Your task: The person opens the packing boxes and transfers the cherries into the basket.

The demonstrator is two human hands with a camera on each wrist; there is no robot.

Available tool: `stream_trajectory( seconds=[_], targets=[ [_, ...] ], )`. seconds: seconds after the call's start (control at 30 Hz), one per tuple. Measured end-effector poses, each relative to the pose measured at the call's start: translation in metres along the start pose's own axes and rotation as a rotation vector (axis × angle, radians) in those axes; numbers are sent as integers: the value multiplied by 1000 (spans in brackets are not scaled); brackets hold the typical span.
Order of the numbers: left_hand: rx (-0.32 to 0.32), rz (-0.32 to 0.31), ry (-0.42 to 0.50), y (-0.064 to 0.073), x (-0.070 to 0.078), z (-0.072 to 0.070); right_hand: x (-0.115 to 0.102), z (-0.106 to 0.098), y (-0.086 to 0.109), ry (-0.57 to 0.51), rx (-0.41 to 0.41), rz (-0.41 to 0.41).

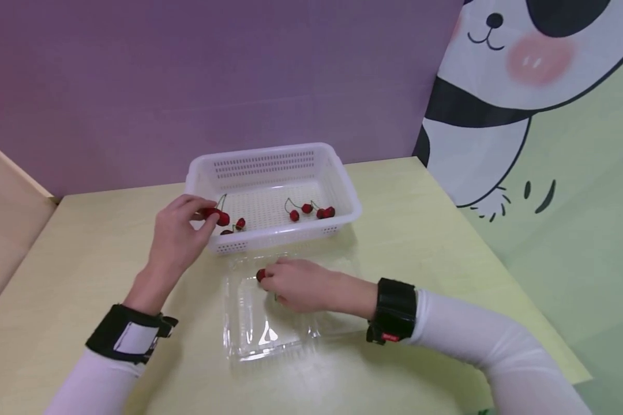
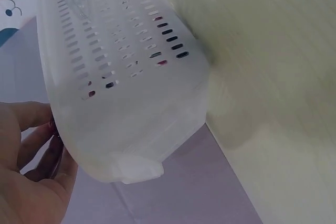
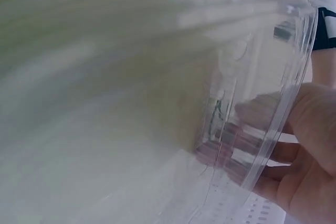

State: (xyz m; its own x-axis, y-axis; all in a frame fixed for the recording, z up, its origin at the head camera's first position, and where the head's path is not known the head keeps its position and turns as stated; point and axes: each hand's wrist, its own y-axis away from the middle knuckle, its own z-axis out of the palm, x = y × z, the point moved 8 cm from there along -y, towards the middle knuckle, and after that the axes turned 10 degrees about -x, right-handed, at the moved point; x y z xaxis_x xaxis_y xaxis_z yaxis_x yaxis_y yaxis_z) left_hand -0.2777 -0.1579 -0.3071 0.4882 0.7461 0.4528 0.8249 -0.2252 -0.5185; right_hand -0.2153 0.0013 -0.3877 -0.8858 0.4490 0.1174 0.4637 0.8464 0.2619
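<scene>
My left hand (image 1: 179,230) pinches red cherries (image 1: 222,219) between thumb and fingers at the left front corner of a white perforated plastic basket (image 1: 270,235). Green stems stick up from them. In the left wrist view, the basket wall (image 2: 131,119) hides most of what this hand holds. My right hand (image 1: 303,285) reaches down into a clear plastic clamshell box (image 1: 239,328) in front of the basket. Its fingertips grip a dark red cherry (image 1: 261,275). Through the clear wall in the right wrist view, the cherry (image 3: 212,153) and a green stem (image 3: 216,116) show beside the fingers.
More cherries (image 1: 294,215) lie in the basket's right front part, and a few (image 1: 240,223) near its left front corner. The box's clear lid (image 1: 337,328) lies flat to the right, under my right forearm. A purple wall (image 1: 239,86) stands behind the pale table (image 1: 83,259).
</scene>
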Motion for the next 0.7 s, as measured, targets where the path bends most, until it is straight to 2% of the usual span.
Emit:
stream_trajectory(
  seconds=[0.2,0.7],
  targets=[
    [-13,-44,-8,1,-7,3,1,4,-3,3,-56,43],
    [4,-38,-27,4,-7,1,4,4,-6,-111,-55,54]
  ],
)
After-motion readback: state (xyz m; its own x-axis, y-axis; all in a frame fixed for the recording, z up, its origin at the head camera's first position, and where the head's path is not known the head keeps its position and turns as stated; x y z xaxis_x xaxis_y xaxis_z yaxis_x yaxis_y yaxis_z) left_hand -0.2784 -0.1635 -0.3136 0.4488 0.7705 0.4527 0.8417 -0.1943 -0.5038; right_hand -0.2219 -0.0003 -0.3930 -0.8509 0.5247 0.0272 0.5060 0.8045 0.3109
